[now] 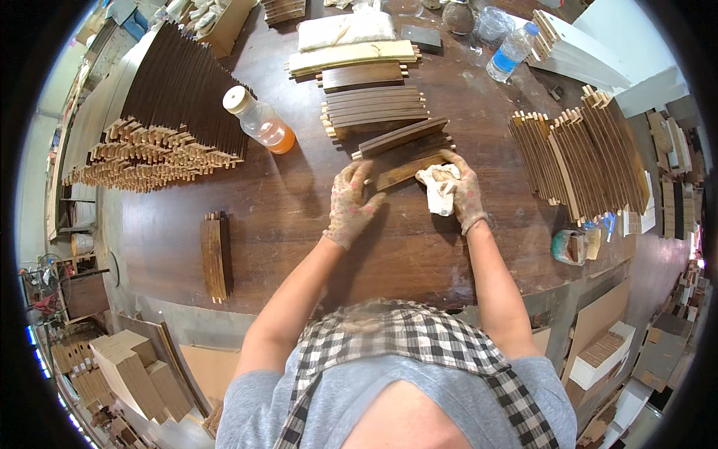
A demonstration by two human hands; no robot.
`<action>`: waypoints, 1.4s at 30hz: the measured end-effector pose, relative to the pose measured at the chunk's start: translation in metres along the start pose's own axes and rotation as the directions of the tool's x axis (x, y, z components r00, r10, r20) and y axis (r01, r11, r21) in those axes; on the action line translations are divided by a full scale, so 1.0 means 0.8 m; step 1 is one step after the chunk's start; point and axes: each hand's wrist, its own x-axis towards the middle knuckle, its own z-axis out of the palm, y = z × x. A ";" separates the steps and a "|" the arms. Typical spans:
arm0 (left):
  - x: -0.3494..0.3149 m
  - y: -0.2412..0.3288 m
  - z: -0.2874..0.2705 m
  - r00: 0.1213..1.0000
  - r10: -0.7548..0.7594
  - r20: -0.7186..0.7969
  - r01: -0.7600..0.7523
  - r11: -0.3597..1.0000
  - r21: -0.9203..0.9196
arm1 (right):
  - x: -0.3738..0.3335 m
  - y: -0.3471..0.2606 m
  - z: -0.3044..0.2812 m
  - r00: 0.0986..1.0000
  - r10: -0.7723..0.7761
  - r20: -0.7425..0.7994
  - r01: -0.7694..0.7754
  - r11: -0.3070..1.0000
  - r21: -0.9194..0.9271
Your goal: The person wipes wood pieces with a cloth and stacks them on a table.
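Checked apron fabric [407, 333] is seen nearest, partly blurred, on the near side of a dark wooden slat [402, 176]. The slat is laid on the worktop [284, 239], partly covered near its right end by a crumpled white cloth [438, 196] clamped in the right hand [467, 193]. At the slat's left end, the left hand [350, 208] is held with thumb and fingers apart; whether the slat is touched cannot be told. Well beyond the slat, a slat bundle [284, 10] is cut off by the upper edge
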 end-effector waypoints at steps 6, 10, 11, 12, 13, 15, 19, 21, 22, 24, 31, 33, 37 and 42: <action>0.012 0.013 0.003 0.998 0.026 0.054 -0.035 0.984 0.177 | -0.021 -0.005 0.014 0.994 0.071 0.082 -0.038 0.936 -0.350; -0.006 0.006 -0.003 0.992 0.083 0.093 -0.098 0.981 0.170 | -0.056 0.003 0.025 0.982 -0.078 0.173 0.161 0.828 -0.538; -0.022 0.009 -0.011 0.992 0.093 0.083 -0.105 0.982 0.155 | -0.065 -0.005 0.019 0.959 -0.048 0.280 0.214 0.769 -0.603; -0.040 0.012 -0.022 0.992 0.101 0.070 -0.111 0.984 0.141 | -0.074 -0.018 0.009 0.924 -0.006 0.383 0.275 0.705 -0.654; -0.057 0.016 -0.036 0.989 0.101 0.108 -0.116 0.983 0.143 | -0.088 -0.025 -0.003 0.933 0.142 0.330 0.074 0.823 -0.564; -0.099 0.017 -0.060 0.987 0.063 0.147 -0.079 0.992 0.100 | -0.100 -0.018 -0.048 0.957 0.162 0.242 -0.127 0.980 -0.152; -0.167 0.009 -0.064 0.994 0.046 0.102 -0.053 0.997 0.063 | -0.123 -0.055 -0.008 0.999 0.026 -0.019 -0.027 0.999 -0.039; -0.169 0.014 -0.056 0.996 0.050 0.068 -0.054 0.996 0.064 | -0.129 -0.048 0.039 0.862 -0.439 0.252 0.493 0.617 -0.613; -0.169 0.016 -0.055 0.998 0.012 0.065 -0.015 0.999 0.048 | -0.146 -0.059 0.084 0.825 -0.439 0.356 0.560 0.551 -0.618; -0.161 0.025 -0.054 0.997 -0.050 0.060 0.050 0.999 0.004 | -0.167 0.007 0.140 0.735 -0.391 0.554 0.676 0.359 -0.644; -0.162 0.021 -0.050 0.999 0.028 0.015 -0.029 0.999 0.021 | -0.072 0.044 0.007 0.697 -0.656 0.288 0.534 0.209 -0.819; -0.161 0.023 -0.051 0.999 0.035 0.033 -0.036 0.999 0.020 | -0.055 0.026 -0.058 0.856 -0.513 0.067 0.280 0.350 -0.894; -0.169 0.013 -0.047 0.999 0.047 0.016 -0.048 0.999 0.019 | -0.080 -0.014 0.012 0.806 -0.566 0.171 0.454 0.408 -0.792; -0.167 0.013 -0.048 0.998 0.069 -0.001 -0.069 0.997 0.022 | -0.151 0.053 0.115 0.683 -0.502 0.530 0.685 0.190 -0.703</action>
